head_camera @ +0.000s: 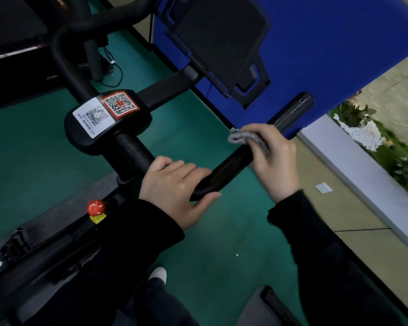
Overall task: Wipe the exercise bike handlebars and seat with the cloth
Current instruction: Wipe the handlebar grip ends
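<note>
The black right handlebar (236, 161) of the exercise bike runs from the centre clamp up to its end near the blue panel. My right hand (277, 161) wraps a small grey cloth (242, 137) round the bar about halfway along. My left hand (174, 187) grips the same bar lower down, at its bend, fingers over the top and thumb underneath. The left handlebar (64, 50) curves away at the upper left. The seat is not in view.
The centre clamp (108, 118) carries white and orange QR stickers. A black screen mount (222, 43) juts out above the bars. A red knob (96, 207) sits on the frame below. Green floor lies underneath; a blue panel (339, 55) and a low wall stand to the right.
</note>
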Available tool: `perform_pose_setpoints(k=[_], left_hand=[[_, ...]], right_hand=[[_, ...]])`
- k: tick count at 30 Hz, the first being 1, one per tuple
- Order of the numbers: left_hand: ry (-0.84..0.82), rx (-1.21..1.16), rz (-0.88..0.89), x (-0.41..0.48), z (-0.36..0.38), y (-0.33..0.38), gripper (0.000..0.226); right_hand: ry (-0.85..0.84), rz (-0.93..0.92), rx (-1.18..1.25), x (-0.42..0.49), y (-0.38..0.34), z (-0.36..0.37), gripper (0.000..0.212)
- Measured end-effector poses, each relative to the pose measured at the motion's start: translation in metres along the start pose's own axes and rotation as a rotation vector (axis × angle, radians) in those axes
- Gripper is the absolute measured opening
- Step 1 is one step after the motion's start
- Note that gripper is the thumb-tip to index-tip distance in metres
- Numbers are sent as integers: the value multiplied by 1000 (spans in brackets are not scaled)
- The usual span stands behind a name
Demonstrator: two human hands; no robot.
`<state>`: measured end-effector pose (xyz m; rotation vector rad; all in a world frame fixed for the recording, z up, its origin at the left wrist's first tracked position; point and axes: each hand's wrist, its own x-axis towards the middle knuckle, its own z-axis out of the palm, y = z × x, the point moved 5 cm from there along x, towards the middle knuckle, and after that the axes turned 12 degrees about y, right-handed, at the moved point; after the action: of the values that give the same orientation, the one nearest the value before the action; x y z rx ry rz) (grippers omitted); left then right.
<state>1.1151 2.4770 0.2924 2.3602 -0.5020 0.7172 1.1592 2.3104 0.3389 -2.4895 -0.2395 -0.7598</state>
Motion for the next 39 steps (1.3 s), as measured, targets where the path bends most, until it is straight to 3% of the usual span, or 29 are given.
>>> perform_pose_setpoints(k=[5, 12, 18, 25, 30, 35, 39], left_hand=[[2, 13, 17, 0, 1, 0, 37], [1, 15, 7, -1, 1, 1, 38], [-16, 19, -1, -1, 2, 1, 37], [-73, 27, -29, 2, 1, 1, 38], [-86, 32, -59, 6, -2, 5, 48], [-92, 82, -110, 24, 6, 13, 58], [-156, 89, -110, 31, 21, 23, 56]], right_hand=[[480, 209, 173, -42, -3, 11, 19], [792, 534, 243, -60, -2, 15, 16], [834, 664, 342, -65, 2, 17, 22], [838, 815, 492, -62, 25, 21, 14], [848, 948, 668, -87, 13, 37, 13], [821, 1284, 1012, -80, 34, 57, 13], [702, 1337, 1219, -89, 21, 67, 15]])
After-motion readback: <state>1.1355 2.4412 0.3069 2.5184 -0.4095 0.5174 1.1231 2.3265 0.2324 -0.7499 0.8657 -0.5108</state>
